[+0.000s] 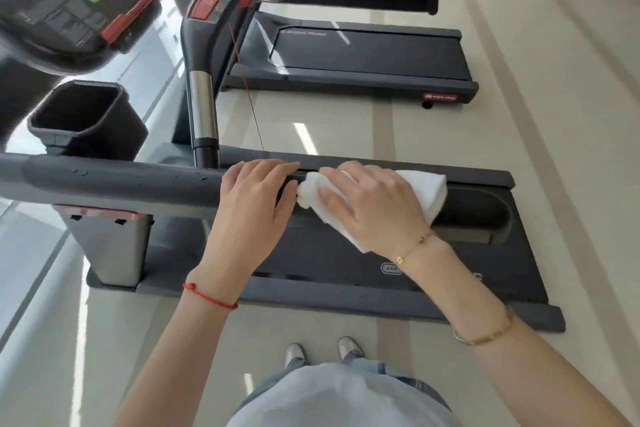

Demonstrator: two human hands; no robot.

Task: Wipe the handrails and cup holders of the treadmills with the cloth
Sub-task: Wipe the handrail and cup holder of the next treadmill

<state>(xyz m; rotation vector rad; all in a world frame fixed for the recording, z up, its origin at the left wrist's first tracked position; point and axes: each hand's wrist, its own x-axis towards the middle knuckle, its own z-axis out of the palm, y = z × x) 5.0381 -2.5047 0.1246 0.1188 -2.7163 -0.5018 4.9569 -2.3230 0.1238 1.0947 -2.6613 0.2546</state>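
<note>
The left hand (254,199) lies with fingers draped over the near handrail (121,184), steadying it and holding nothing, and just to its right the right hand (370,208) presses the white cloth (424,192) flat-fingered onto the same bar. To wipe well, the cloth probably ought to wrap right round the bar and run on to its free end, beyond the right hand. The bar's underside, the inside of the cup holder (81,121) left of both hands, and the blurred console are hard to judge.
</note>
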